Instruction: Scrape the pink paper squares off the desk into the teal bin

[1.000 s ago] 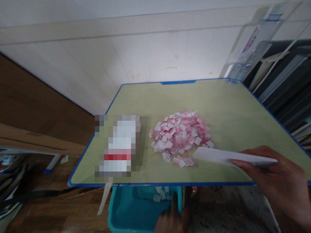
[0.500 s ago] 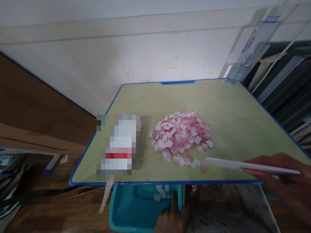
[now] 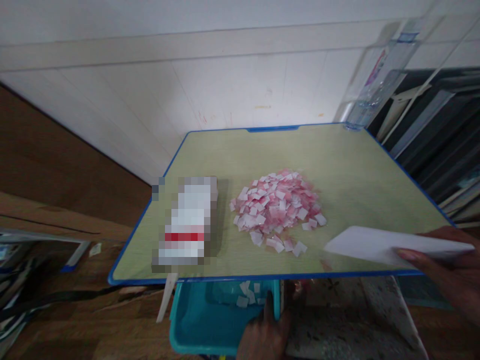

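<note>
**Spill risk at the bench's near edge**

Right hand (image 3: 450, 272), lower right of frame, grips a white card (image 3: 390, 245) held flat above the bench (image 3: 356, 170). Left hand (image 3: 264, 335), bottom centre, grasps the rim of a teal bin (image 3: 210, 325) below the edge. Paper scraps (image 3: 279, 205) lie heaped mid-bench. Judgement: a fast sweep could scatter scraps past the bin; bin misalignment would do likewise.

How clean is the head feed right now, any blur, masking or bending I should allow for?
Head view: the box left of the paper pile is pixelated out; the white card in the right hand is soft-edged; the clear bottle and frame corners look stretched; the left hand on the teal bin sits in dimmer light.
</note>
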`<state>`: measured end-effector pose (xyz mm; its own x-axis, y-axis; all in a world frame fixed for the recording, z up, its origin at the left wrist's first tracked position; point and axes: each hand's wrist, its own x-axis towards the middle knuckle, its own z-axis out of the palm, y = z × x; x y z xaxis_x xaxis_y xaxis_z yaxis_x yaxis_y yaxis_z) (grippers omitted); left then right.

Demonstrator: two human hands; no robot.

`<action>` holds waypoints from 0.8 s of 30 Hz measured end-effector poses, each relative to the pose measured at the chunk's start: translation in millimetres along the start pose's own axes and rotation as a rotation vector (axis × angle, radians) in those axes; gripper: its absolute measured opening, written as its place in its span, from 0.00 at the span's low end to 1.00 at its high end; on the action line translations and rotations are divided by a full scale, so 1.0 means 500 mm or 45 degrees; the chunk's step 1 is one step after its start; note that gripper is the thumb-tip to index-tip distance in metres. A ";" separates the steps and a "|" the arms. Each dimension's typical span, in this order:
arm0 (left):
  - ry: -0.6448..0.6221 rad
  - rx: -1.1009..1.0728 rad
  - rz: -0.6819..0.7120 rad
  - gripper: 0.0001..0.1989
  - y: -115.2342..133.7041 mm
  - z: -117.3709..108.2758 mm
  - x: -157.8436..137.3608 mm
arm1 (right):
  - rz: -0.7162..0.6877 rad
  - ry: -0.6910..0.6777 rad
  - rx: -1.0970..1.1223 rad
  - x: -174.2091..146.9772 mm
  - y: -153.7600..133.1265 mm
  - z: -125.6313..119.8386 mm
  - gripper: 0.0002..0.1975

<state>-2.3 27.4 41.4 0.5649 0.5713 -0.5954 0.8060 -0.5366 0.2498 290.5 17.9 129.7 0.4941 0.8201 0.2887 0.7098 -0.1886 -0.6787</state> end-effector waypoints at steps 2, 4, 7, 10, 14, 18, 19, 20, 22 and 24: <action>0.011 0.033 -0.022 0.37 -0.001 0.004 0.001 | 0.037 -0.036 0.038 0.012 0.007 0.015 0.11; 0.032 0.066 -0.047 0.32 -0.001 0.009 0.003 | 0.064 -0.078 0.073 0.021 0.009 0.028 0.12; 0.069 0.103 -0.047 0.33 -0.002 0.016 0.004 | 0.076 -0.150 0.120 0.031 0.004 0.040 0.15; 0.115 0.155 -0.036 0.36 -0.004 0.024 0.006 | 0.078 -0.200 0.147 0.035 0.000 0.044 0.16; 0.128 0.189 -0.050 0.34 -0.007 0.037 0.009 | 0.081 -0.266 0.168 0.037 0.005 0.043 0.15; 0.105 0.192 -0.045 0.33 -0.009 0.038 0.010 | 0.086 -0.315 0.200 0.034 0.009 0.042 0.15; 0.108 0.180 -0.031 0.34 -0.009 0.035 0.010 | 0.087 -0.322 0.208 0.033 0.009 0.042 0.15; 0.112 0.167 -0.023 0.35 -0.008 0.033 0.010 | 0.087 -0.328 0.217 0.032 0.008 0.043 0.15; 0.099 0.148 -0.041 0.36 -0.005 0.030 0.011 | 0.083 -0.339 0.233 0.031 0.004 0.043 0.15; 0.049 0.130 -0.095 0.37 -0.002 0.032 0.014 | 0.078 -0.346 0.249 0.029 0.001 0.044 0.15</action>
<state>-2.3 22.0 24.8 0.5120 0.6344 -0.5791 0.8250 -0.5510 0.1258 286.7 41.8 118.7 0.3626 0.9293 0.0706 0.5602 -0.1568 -0.8134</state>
